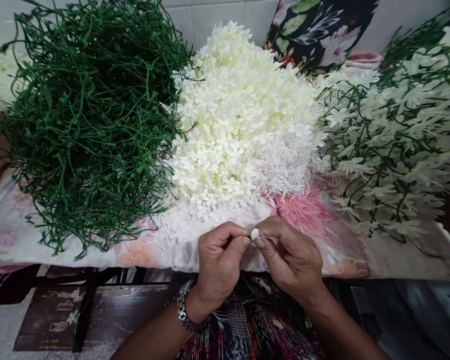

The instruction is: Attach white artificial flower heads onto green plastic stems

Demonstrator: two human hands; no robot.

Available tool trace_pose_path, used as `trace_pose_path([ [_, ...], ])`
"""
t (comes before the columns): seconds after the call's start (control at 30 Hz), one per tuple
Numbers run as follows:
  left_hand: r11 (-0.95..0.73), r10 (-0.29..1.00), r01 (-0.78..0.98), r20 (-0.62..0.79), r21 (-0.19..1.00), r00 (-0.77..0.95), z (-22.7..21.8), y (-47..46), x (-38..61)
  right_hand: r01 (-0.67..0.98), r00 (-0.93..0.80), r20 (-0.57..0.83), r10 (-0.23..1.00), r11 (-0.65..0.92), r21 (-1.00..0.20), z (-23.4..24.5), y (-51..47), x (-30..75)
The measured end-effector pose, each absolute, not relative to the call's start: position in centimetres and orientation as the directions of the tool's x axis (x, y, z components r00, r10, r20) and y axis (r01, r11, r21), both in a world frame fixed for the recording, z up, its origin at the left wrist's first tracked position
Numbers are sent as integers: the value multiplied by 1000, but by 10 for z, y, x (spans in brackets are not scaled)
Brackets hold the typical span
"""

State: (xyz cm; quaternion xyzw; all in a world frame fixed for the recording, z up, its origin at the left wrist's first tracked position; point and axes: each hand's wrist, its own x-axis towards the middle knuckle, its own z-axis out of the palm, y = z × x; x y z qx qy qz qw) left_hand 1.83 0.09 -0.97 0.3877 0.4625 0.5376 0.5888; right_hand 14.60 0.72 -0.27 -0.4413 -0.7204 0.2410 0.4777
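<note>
As fingertips (244, 241) pinch flower (254, 233) (white), hands (222, 262) (298, 257) curl

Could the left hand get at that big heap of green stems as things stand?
Probably yes: the green stems lie ahead and to the left of the left hand, with nothing tall between, though it is busy pinching a small white flower.

Small white artificial bloom (255, 233): partly obscured by fingertips (244, 242). Dark-green plastic stem pile (93, 125), left: cropped at top edge. White-flowered green stems (408, 135), right: partly blurred, cropped at right edge.
</note>
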Motion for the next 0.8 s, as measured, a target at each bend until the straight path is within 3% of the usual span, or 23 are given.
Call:
trace_pose_path([
  [0.4, 171, 981, -292, -191, 941, -43, -11, 0, 21, 399, -178, 503, 846, 529, -749, -8, 9, 143],
  [0.6, 327, 935, -513, -350, 794, 55, 0, 6, 17, 437, -168, 490, 856, 510, -741, 0, 9, 145],
  [0.8, 361, 923, -595, -366, 718, 119, 6, 9, 14, 447, -179, 526, 832, 545, -709, 11, 8, 153],
])
